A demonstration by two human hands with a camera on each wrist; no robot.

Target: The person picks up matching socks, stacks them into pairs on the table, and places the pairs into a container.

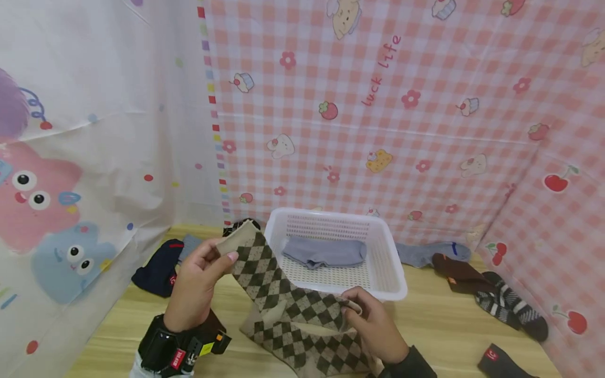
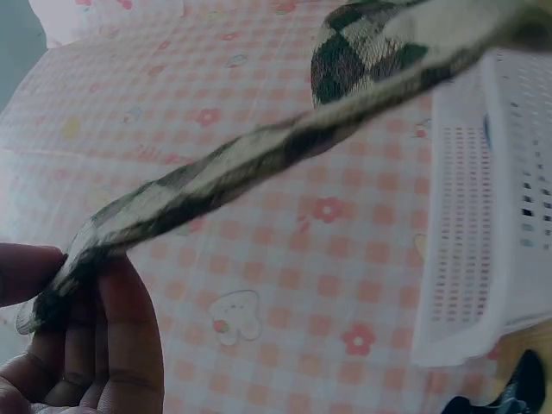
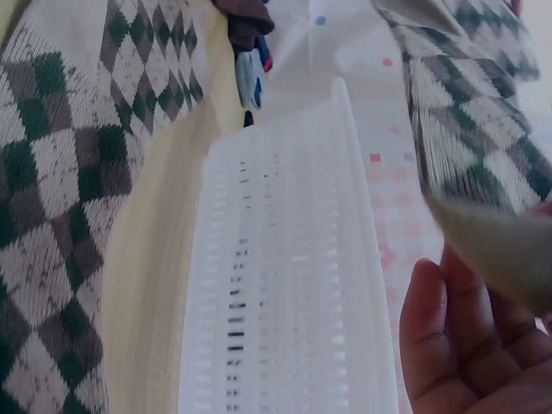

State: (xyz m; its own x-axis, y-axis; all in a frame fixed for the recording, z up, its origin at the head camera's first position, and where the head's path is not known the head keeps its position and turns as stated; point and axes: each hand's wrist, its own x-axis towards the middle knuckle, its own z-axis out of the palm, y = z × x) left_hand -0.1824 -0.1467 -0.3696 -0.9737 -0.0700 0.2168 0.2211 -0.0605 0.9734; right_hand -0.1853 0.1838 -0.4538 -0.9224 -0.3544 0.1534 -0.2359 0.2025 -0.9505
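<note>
An argyle sock [image 1: 269, 268] in beige, grey and dark green is stretched between both hands, raised in front of the basket. My left hand [image 1: 198, 278] pinches one beige end between thumb and fingers; in the left wrist view the sock [image 2: 207, 185] appears as a narrow twisted strip. The opposite end, lower and to the right, is gripped by my right hand [image 1: 378, 325]. Beneath it, a matching argyle sock [image 1: 302, 346] lies on the table. Just behind stands a white plastic basket [image 1: 399, 278] holding a folded grey-blue sock [image 1: 323, 252].
Left of the basket lies a navy sock [image 1: 156, 268]. A brown item [image 1: 217, 336] shows partly behind my left wrist. On the right are a grey sock [image 1: 425, 253], a brown sock [image 1: 460, 275], patterned socks [image 1: 510, 304] and a dark sock [image 1: 501, 365]. Checked cloth [image 1: 302, 142] hangs behind.
</note>
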